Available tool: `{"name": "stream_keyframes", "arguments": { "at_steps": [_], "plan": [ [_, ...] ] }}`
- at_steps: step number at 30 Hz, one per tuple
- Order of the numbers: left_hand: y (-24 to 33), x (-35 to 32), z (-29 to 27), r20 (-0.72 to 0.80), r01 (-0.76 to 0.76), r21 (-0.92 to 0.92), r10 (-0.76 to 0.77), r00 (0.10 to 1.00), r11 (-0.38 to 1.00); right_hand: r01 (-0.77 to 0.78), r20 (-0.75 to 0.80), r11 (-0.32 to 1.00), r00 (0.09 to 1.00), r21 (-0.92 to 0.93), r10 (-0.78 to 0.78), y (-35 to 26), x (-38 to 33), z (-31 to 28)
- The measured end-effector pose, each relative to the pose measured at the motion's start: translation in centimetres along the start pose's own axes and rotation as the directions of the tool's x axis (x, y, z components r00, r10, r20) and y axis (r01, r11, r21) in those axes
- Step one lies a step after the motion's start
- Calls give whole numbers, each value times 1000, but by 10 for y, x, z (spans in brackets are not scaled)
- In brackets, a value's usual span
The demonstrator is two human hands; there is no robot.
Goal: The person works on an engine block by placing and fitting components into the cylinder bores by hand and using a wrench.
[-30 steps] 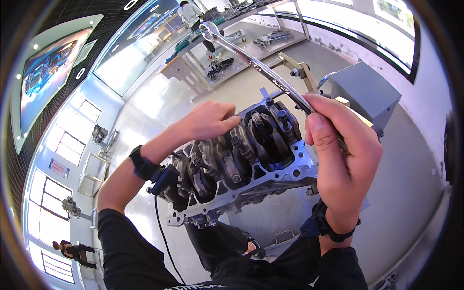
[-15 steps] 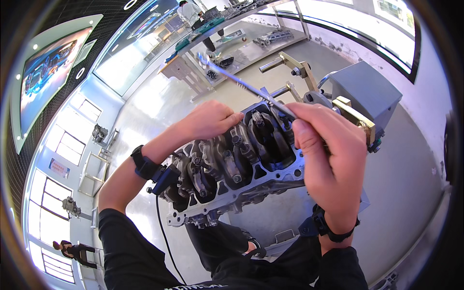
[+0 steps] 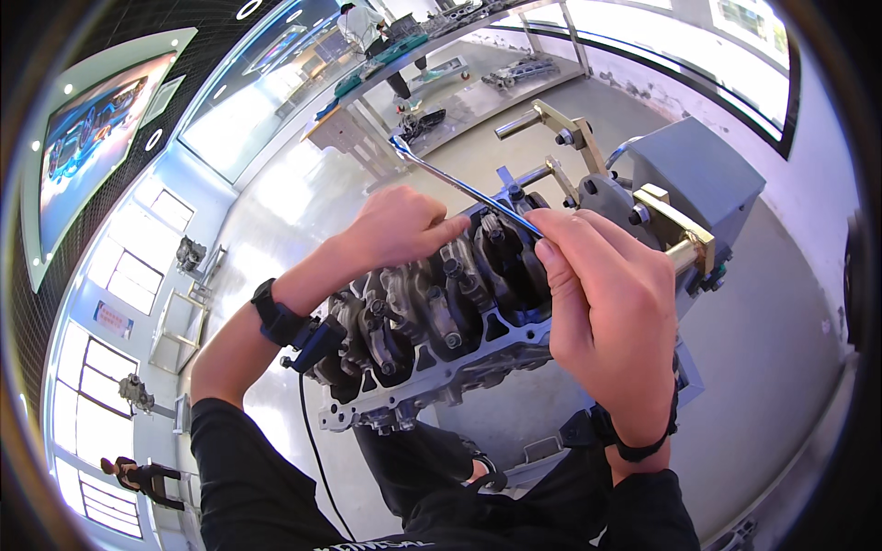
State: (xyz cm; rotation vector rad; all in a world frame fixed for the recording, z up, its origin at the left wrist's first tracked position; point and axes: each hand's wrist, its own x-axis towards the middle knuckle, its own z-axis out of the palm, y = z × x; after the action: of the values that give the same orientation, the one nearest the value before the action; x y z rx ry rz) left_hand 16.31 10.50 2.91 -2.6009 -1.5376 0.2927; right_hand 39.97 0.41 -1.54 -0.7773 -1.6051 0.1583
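An engine block (image 3: 441, 375) lies before me with its crankshaft (image 3: 505, 257) and several bearing caps exposed. My right hand (image 3: 614, 285) grips a long chrome wrench (image 3: 459, 186) between thumb and fingers over the block's right part. The wrench slants up to the left, its far head in the air beyond the block. My left hand (image 3: 404, 225) is closed, thumb stretched toward the right, over the block's far side just under the wrench. Its curled fingers face away, so whatever they hold is hidden.
Brass-coloured stand arms (image 3: 675, 219) and a grey box (image 3: 694, 179) stand to the right of the block. A metal workbench (image 3: 441, 131) with teal trays (image 3: 395, 48) is at the back, a person (image 3: 363, 28) beside it. Another person (image 3: 142, 477) stands far left.
The wrench and my right hand have moved slightly left and down, and the wrench's far head has dropped. My left hand has barely shifted and stays closed.
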Motion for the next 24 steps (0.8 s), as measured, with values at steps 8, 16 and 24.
{"name": "stream_keyframes", "arguments": {
  "at_steps": [8, 16, 24],
  "plan": [
    [-7, 4, 4, 55, 58, -176, -49, 997, 983, -3, -27, 999, 1000, -43, 2, 0, 0, -4],
    [-9, 2, 8, -57, -42, -167, 33, 998, 985, 49, -35, 995, 998, -91, -52, 8, -2, -2],
    [-15, 1, 18, -116, -66, -261, 37, 993, 963, 39, -23, 997, 999, -69, -41, 2, 0, -4]
  ]
}}
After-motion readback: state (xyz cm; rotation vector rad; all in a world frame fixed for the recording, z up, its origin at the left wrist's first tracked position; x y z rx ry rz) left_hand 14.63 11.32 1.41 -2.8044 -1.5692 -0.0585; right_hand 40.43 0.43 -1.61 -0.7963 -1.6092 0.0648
